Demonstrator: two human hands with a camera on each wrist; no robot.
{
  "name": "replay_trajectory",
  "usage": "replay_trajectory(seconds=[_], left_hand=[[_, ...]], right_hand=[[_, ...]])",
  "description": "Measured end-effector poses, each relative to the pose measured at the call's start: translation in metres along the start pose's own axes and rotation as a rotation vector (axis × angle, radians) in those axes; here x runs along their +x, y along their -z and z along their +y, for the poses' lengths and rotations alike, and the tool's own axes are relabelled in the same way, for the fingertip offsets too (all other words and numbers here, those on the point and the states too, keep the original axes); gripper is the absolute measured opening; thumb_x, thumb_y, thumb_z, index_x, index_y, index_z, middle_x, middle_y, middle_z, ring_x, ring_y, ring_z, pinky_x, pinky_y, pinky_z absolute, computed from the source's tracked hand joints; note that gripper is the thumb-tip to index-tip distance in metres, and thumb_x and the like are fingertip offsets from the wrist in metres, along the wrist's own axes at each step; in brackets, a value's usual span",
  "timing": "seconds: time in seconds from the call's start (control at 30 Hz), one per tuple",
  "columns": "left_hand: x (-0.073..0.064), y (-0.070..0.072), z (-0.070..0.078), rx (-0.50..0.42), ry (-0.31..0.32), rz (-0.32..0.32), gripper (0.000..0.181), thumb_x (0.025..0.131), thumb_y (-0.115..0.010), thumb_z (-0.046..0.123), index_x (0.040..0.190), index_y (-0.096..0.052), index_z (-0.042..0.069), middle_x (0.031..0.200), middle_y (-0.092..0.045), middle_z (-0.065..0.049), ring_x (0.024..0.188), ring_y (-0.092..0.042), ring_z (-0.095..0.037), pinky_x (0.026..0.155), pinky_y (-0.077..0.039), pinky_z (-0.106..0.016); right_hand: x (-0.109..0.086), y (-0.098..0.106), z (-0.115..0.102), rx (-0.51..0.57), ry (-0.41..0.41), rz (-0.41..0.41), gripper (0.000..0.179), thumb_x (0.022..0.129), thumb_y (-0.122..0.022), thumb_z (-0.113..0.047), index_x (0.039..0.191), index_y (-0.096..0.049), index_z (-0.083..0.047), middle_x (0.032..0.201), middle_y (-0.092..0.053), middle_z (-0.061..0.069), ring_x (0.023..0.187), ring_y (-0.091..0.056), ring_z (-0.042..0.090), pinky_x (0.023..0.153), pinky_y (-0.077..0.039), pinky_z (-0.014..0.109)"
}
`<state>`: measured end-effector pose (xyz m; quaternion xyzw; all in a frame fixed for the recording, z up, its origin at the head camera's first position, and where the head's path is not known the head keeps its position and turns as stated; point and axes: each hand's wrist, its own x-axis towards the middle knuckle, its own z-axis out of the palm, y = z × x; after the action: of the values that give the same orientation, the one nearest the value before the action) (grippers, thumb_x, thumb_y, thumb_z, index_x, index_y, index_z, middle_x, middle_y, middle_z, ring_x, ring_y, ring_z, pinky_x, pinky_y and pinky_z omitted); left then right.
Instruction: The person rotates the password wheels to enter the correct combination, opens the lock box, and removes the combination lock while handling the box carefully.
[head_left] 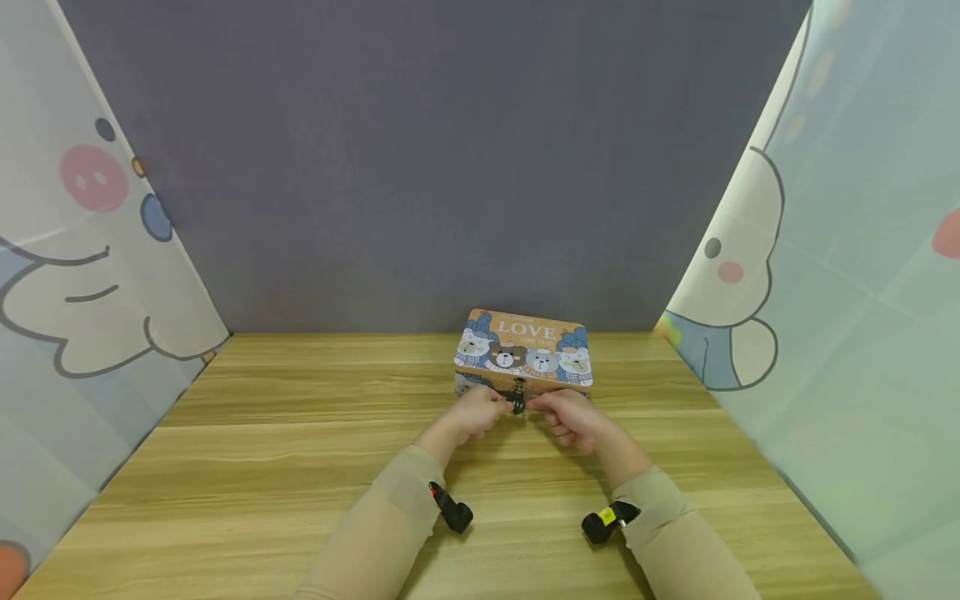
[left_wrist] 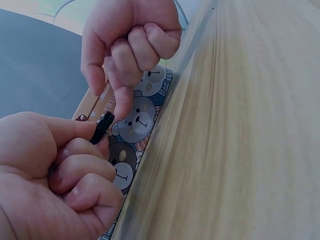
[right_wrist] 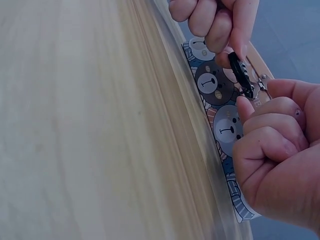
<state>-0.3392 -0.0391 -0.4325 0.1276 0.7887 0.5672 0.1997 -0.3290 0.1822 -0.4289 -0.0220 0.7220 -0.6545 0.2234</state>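
A black combination padlock (right_wrist: 241, 75) hangs at the metal latch (right_wrist: 262, 82) on the front of a bear-printed tin box (head_left: 525, 346) marked LOVE. My left hand (head_left: 476, 412) pinches the padlock's body between thumb and index finger, its other fingers curled in. From the other side comes my right hand (head_left: 573, 417). Its thumb tip is close beside the padlock's lower end, and its index finger points toward the latch. Whether those two fingertips grip anything is unclear. The right hand's remaining fingers are curled. The box lid is down.
The tin box stands on a wood-grain table (head_left: 300, 467), near the dark back wall (head_left: 435, 167). Cartoon-printed curtains (head_left: 847, 333) flank both sides. Each sleeved forearm carries a black wrist camera (head_left: 453, 510).
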Motion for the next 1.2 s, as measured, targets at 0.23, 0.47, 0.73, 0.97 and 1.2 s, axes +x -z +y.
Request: replay_trajectory(seconds=[0.23, 0.47, 0.73, 0.97, 1.2], left_hand=[[0.001, 0.000, -0.001, 0.001, -0.004, -0.001, 0.030, 0.106, -0.055, 0.018, 0.096, -0.064, -0.008, 0.051, -0.028, 0.005, 0.039, -0.016, -0.010, 0.041, -0.022, -0.028], [0.000, 0.002, -0.001, 0.014, 0.002, 0.003, 0.028, 0.107, -0.054, 0.019, 0.109, -0.070, -0.004, 0.051, -0.028, 0.004, 0.039, -0.017, -0.009, 0.041, -0.022, -0.027], [0.000, 0.001, 0.000, 0.010, 0.003, 0.002, 0.025, 0.107, -0.054, 0.018, 0.111, -0.070, -0.001, 0.051, -0.030, 0.004, 0.038, -0.018, -0.009, 0.040, -0.022, -0.027], [0.000, 0.001, 0.000, 0.011, 0.004, -0.001, 0.028, 0.107, -0.053, 0.017, 0.107, -0.069, -0.006, 0.051, -0.030, 0.005, 0.038, -0.018, -0.008, 0.040, -0.022, -0.027], [0.000, 0.000, 0.001, 0.017, -0.001, -0.005, 0.029, 0.107, -0.052, 0.018, 0.108, -0.068, -0.007, 0.051, -0.029, 0.004, 0.039, -0.018, -0.009, 0.041, -0.022, -0.027]], right_hand=[[0.004, -0.006, 0.000, -0.022, 0.019, -0.033, 0.023, 0.102, -0.058, -0.022, 0.106, -0.056, 0.000, 0.057, -0.031, -0.006, 0.044, -0.021, 0.007, 0.041, -0.021, 0.022], [0.006, -0.016, 0.001, -0.027, 0.036, -0.035, 0.022, 0.103, -0.056, -0.020, 0.094, -0.052, 0.000, 0.058, -0.032, -0.004, 0.043, -0.021, 0.007, 0.040, -0.020, 0.022], [0.008, -0.020, 0.003, -0.037, 0.042, -0.011, 0.026, 0.104, -0.056, -0.019, 0.116, -0.060, 0.004, 0.059, -0.033, -0.003, 0.044, -0.021, 0.008, 0.041, -0.021, 0.022], [0.009, -0.021, 0.003, -0.020, 0.032, -0.026, 0.029, 0.103, -0.054, -0.019, 0.119, -0.061, 0.005, 0.057, -0.032, -0.004, 0.044, -0.020, 0.008, 0.042, -0.020, 0.022], [0.010, -0.021, 0.004, -0.006, 0.031, -0.034, 0.030, 0.103, -0.054, -0.020, 0.118, -0.060, 0.005, 0.056, -0.031, -0.004, 0.044, -0.019, 0.008, 0.041, -0.019, 0.022]])
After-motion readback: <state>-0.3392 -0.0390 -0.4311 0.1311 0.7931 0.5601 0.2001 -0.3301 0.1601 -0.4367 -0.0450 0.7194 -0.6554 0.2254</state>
